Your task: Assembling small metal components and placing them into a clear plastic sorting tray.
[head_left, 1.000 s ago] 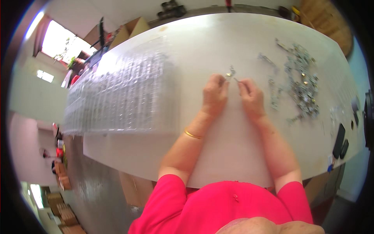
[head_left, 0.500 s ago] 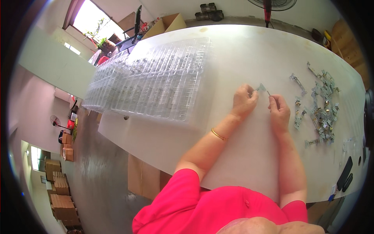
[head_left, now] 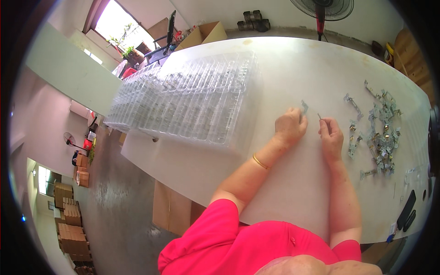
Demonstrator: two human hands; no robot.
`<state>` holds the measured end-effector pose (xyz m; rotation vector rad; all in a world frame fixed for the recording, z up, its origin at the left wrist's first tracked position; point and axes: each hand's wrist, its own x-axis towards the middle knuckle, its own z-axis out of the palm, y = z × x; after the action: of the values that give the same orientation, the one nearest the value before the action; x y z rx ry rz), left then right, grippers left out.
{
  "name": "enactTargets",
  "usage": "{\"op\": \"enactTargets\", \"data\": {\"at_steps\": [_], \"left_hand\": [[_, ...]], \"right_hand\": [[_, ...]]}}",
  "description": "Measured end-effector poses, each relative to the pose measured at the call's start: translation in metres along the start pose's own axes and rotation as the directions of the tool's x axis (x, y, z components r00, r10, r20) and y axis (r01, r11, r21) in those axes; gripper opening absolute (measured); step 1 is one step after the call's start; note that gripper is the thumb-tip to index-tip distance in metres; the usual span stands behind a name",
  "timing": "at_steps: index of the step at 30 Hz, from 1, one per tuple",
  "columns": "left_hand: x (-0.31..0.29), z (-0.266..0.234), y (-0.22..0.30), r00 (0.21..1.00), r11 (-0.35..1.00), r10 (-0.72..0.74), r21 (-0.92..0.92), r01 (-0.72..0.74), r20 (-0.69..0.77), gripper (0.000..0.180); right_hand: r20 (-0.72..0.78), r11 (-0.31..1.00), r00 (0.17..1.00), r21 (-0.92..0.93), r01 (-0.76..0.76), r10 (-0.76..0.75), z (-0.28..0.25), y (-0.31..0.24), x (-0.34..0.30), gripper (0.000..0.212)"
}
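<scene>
My left hand (head_left: pixel 290 125), a gold bangle on its wrist, pinches a small metal bracket (head_left: pixel 304 107) that sticks up past the fingers. Just to its right, my right hand (head_left: pixel 332 136) grips a thin metal pin (head_left: pixel 319 115) between thumb and fingertips, its end pointing up and left. A gap separates the pin from the bracket. Both hands are over the middle of the white table (head_left: pixel 279 192). Right of them lies a loose heap of similar metal pieces (head_left: pixel 384 137), some with brass-coloured parts. The fingers hide much of what each hand holds.
Stacked clear plastic trays (head_left: pixel 192 107) with many compartments take up the table's left side. Dark flat objects (head_left: pixel 406 208) lie near the right edge. Beyond the table stand a fan (head_left: pixel 320 20) and an open cardboard box (head_left: pixel 201 37).
My left hand has turned, so the bracket now points up rather than toward the right hand. The pin and bracket are farther apart. The whole view has shifted slightly.
</scene>
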<state>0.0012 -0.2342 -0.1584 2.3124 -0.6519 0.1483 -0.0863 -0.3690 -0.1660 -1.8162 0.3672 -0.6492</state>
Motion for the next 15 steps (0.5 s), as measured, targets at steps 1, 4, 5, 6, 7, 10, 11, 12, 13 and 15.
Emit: {"op": "enactTargets", "data": {"at_steps": [1,4,5,6,7,10,11,12,13,15], "left_hand": [[0.000,0.000,-0.003,1.000,1.000,0.002,0.003,-0.002,-0.003,0.022],[0.001,0.002,-0.007,0.998,0.993,0.005,-0.118,-0.012,-0.057,0.027],[0.002,0.002,-0.007,0.999,0.984,-0.044,-0.173,0.041,-0.014,0.027],[0.002,0.002,-0.006,0.995,0.969,-0.090,-0.226,0.096,0.037,0.027],[0.003,0.002,-0.007,0.995,0.969,-0.084,-0.231,0.092,0.047,0.027],[0.010,0.003,-0.018,0.993,0.993,-0.115,-0.025,0.115,-0.008,0.029],[0.011,0.002,-0.021,0.994,0.994,-0.106,-0.038,0.106,0.014,0.029],[0.014,-0.001,-0.023,0.994,0.994,-0.109,-0.024,0.108,-0.025,0.030],[0.015,-0.002,-0.023,0.992,0.994,-0.110,-0.012,0.109,-0.064,0.030],[0.013,-0.003,-0.019,0.994,0.995,-0.100,-0.032,0.099,-0.041,0.030]], "right_hand": [[0.024,1.000,0.999,0.000,-0.028,0.028,0.000,-0.002,-0.001,0.013],[0.036,0.999,0.998,0.009,-0.046,0.046,-0.001,0.001,-0.001,0.014],[0.027,0.999,0.999,0.017,-0.038,0.037,-0.001,0.004,-0.002,0.014],[0.019,0.999,0.999,0.013,-0.042,0.041,-0.001,0.007,-0.002,0.014],[0.003,1.000,1.000,0.023,-0.005,0.005,-0.001,0.010,-0.001,0.013],[-0.025,1.000,0.999,0.008,0.020,-0.020,0.001,0.008,0.001,0.012],[-0.025,1.000,1.000,-0.003,0.019,-0.019,0.001,0.006,0.001,0.011],[-0.044,1.000,0.999,-0.018,0.008,-0.009,0.002,0.006,0.003,0.011],[-0.035,1.000,0.999,0.014,-0.001,0.001,0.004,0.009,0.004,0.011],[-0.040,0.999,0.999,0.041,-0.011,0.013,0.003,0.011,0.005,0.011]]}}
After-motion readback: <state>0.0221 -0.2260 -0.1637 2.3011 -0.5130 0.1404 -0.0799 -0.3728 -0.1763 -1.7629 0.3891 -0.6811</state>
